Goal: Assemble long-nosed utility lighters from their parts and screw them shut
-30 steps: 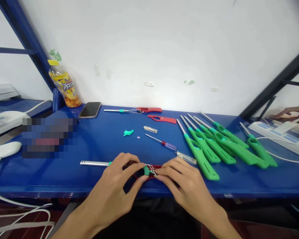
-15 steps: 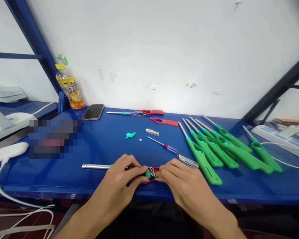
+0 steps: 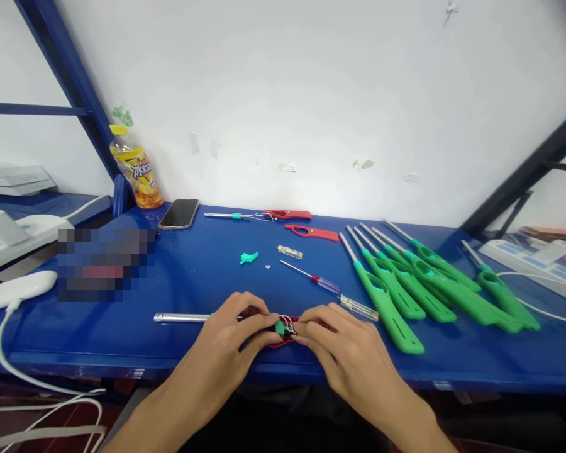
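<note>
Close to the desk's front edge lies an opened red gas lighter, its metal tube (image 3: 182, 318) pointing left. My left hand (image 3: 233, 333) is closed on it, thumb and fingers pinching beside a green trigger (image 3: 280, 328) in the red half-shell (image 3: 276, 344). From the other side my right hand (image 3: 344, 343) pinches the lighter's inner parts, close to thin white wires (image 3: 288, 323). The fingers hide much of the lighter. Beyond my hands lie a loose teal trigger (image 3: 249, 258), a screwdriver (image 3: 324, 283) and two clear fuel tanks (image 3: 290, 252), the nearer one by my right hand.
Several green lighters (image 3: 391, 314) fan out on the right. At the back are another opened red lighter (image 3: 287, 214), a red shell half (image 3: 318, 234), a phone (image 3: 179, 214) and a drink bottle (image 3: 136, 173). A white charger (image 3: 21, 289) with its cable sits left.
The view has shifted slightly. Both hands keep their pinch on the lighter, with the right fingers moved a little over the inner parts.
</note>
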Tool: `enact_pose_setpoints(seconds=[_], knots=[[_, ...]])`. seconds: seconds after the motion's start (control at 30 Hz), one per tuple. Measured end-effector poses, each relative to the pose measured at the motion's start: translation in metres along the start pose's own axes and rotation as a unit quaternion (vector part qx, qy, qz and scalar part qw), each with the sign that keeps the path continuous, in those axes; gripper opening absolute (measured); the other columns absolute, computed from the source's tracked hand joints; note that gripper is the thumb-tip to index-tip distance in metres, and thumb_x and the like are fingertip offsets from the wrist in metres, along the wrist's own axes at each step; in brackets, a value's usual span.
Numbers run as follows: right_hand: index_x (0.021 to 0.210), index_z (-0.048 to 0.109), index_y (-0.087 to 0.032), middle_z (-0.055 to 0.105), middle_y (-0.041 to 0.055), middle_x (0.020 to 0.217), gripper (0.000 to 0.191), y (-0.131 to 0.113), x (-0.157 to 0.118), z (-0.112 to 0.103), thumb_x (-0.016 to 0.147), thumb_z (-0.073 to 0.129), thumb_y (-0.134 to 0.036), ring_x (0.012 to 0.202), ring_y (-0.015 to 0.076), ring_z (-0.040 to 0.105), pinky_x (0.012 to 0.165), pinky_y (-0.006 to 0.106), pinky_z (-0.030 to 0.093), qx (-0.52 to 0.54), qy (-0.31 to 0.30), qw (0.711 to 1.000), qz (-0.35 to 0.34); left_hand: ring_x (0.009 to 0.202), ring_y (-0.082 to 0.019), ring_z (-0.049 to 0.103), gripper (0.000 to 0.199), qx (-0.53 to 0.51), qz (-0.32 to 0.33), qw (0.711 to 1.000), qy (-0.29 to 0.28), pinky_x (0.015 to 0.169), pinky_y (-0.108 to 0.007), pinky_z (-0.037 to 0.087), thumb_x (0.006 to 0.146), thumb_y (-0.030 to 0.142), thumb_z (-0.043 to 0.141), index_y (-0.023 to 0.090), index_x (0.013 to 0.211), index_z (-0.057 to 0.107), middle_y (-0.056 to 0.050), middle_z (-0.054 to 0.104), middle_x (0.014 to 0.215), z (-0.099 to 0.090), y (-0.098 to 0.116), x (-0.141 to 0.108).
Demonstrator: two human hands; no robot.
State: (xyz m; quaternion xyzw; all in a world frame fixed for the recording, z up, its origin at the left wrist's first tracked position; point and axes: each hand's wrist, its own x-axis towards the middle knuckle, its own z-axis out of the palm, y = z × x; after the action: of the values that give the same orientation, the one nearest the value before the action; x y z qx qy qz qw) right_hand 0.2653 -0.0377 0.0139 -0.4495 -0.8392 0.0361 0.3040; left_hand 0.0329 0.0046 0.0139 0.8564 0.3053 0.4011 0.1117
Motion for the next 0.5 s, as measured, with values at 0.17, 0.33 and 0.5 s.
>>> enact_pose_setpoints(seconds=[0.17, 0.33, 0.5], knots=[[0.109, 0.071, -0.024, 0.076, 0.0023, 0.105, 0.017, 0.0019, 0.0000, 0.0016, 0.109, 0.056, -0.017, 0.088, 0.0187, 0.064, 0.077, 0.032, 0.050, 0.006, 0.008, 1.000, -0.007, 0.091, -0.015, 0.067, 0.014, -0.019, -0.007, 1.000, 0.009, 0.080, -0.026, 0.055, 0.105, 0.014, 0.064, 0.022, 0.104, 0.075, -0.002, 0.069, 0.103, 0.0021, 0.0005, -0.0004], [0.113, 0.072, -0.024, 0.077, 0.0029, 0.108, 0.022, 0.0031, -0.0003, 0.0011, 0.106, 0.056, -0.009, 0.089, 0.0190, 0.064, 0.077, 0.032, 0.053, 0.005, 0.007, 1.000, -0.025, 0.084, -0.016, 0.068, 0.014, -0.037, -0.049, 0.998, 0.003, 0.076, -0.028, 0.057, 0.098, 0.011, 0.072, 0.024, 0.100, 0.078, 0.000, 0.071, 0.096, 0.0008, 0.0019, 0.0014], [0.114, 0.072, -0.024, 0.078, 0.0021, 0.107, 0.024, 0.0019, -0.0004, -0.0001, 0.105, 0.056, -0.008, 0.089, 0.0191, 0.066, 0.077, 0.032, 0.052, -0.006, 0.011, 1.000, -0.026, 0.082, -0.016, 0.069, 0.023, -0.053, -0.087, 0.995, -0.005, 0.075, -0.027, 0.057, 0.089, 0.004, 0.078, 0.025, 0.098, 0.080, 0.002, 0.071, 0.091, 0.0002, 0.0024, 0.0044]])
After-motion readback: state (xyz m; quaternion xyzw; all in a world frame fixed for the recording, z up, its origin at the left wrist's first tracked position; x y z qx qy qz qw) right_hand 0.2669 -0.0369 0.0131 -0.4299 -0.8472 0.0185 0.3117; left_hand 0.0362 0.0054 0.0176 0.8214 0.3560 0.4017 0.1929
